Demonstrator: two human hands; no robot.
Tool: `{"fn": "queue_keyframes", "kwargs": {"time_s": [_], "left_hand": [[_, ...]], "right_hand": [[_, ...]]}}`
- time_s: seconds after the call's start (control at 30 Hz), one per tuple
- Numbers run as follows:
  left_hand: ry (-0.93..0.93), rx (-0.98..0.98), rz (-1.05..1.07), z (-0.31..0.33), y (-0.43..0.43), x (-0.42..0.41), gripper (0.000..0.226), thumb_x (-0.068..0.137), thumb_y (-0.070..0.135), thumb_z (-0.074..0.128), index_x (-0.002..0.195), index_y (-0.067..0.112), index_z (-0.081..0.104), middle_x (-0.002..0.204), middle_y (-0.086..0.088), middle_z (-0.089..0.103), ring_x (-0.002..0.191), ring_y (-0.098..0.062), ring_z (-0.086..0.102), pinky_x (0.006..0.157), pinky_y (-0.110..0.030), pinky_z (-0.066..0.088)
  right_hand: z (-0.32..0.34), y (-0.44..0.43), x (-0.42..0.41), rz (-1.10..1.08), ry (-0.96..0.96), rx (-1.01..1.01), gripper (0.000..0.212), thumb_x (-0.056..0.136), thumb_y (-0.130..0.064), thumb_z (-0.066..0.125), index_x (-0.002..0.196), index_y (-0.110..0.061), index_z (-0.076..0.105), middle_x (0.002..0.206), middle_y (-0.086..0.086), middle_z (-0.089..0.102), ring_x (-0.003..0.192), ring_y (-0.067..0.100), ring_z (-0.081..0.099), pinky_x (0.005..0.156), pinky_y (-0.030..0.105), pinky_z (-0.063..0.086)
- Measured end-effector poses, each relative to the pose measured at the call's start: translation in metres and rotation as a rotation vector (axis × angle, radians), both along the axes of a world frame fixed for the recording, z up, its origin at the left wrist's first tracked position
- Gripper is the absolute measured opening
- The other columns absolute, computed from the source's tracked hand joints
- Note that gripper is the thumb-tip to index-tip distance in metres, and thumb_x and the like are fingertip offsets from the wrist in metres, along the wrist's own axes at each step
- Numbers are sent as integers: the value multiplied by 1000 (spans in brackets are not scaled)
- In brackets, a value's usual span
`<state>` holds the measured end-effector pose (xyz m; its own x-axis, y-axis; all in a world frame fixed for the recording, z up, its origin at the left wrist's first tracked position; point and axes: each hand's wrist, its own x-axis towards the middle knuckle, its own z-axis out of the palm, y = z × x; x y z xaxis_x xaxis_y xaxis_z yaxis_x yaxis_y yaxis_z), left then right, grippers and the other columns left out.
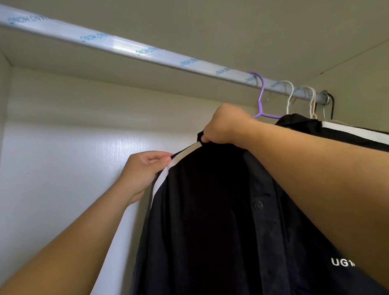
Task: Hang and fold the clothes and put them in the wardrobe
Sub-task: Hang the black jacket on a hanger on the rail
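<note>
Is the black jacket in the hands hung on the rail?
Not hung. The right hand grips the top of the black jacket, below the rail; the left hand pinches its white stripe.

A silver rail (128, 45) wrapped in blue-lettered film runs overhead, a black hook (334, 107) beside its right end.

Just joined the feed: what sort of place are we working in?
Likely inside a wardrobe: a rail runs under the top panel, a purple hanger hooks over it, and the left hand and right hand hold a black jacket just below.
</note>
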<state>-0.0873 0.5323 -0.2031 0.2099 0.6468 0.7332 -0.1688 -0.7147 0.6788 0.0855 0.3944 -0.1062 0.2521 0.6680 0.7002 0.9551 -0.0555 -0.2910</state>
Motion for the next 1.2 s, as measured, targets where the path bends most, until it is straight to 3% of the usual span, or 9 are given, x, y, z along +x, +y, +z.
{"fn": "queue_keyframes", "kwargs": {"time_s": [0.2,0.4,0.5,0.57,0.7,0.8,0.93,1.07,1.2], "left_hand": [[-129,-289,-307,9,4,-4,19,97,7,59,110,6,73,106,-15,75,89,-21,74,71,-29,60],[33,-460,-463,9,3,3,39,94,-2,50,127,10,66,95,-8,64,85,-21,61,89,-36,50],[47,-474,-441,3,2,8,32,95,-1,52,119,11,71,102,-12,67,89,-24,65,90,-38,56],[120,-441,-406,-2,2,8,27,95,0,55,104,13,76,99,-10,71,87,-22,68,86,-36,59],[242,-327,-319,-7,1,7,28,94,1,57,92,17,80,97,-7,73,89,-21,65,92,-38,52],[121,-295,-313,-1,-1,9,25,99,16,55,87,18,78,86,0,73,78,-16,66,75,-32,48],[97,-128,-176,7,-10,16,22,94,37,67,89,21,81,89,4,74,78,-11,69,70,-23,54],[114,151,55,5,-17,32,5,88,18,76,88,21,80,88,6,78,75,-2,69,65,-10,48],[151,204,175,6,-21,36,10,91,16,72,88,24,78,86,9,77,80,-3,71,71,-13,51]], "right_hand": [[-4,-6,-1,-47,9,160,17,81,-27,60,70,-16,55,70,0,56,58,19,51,49,24,30],[-1,-8,0,-49,1,104,13,84,-20,51,73,-14,54,76,1,54,62,20,50,52,25,28],[-3,-7,1,-65,-23,94,12,83,-19,51,72,-14,53,76,2,54,63,21,50,52,26,28],[-6,-7,5,-68,-45,93,12,82,-19,53,71,-13,53,75,2,54,62,22,51,52,25,30],[-9,-6,12,-72,-62,101,16,80,-21,58,69,-12,52,72,4,54,59,22,51,51,25,31],[-10,-6,16,-76,-51,104,19,81,-22,59,67,-12,51,69,3,53,57,22,50,50,26,32],[-14,-7,21,-111,-67,91,16,82,-23,57,71,-13,53,72,3,56,59,22,52,52,26,31],[-16,-9,23,-105,-75,78,15,83,-23,55,73,-12,52,76,4,56,62,23,52,52,27,30],[-16,-12,23,-96,-95,60,18,85,-23,55,72,-12,52,75,5,56,61,23,52,52,28,32]]}}
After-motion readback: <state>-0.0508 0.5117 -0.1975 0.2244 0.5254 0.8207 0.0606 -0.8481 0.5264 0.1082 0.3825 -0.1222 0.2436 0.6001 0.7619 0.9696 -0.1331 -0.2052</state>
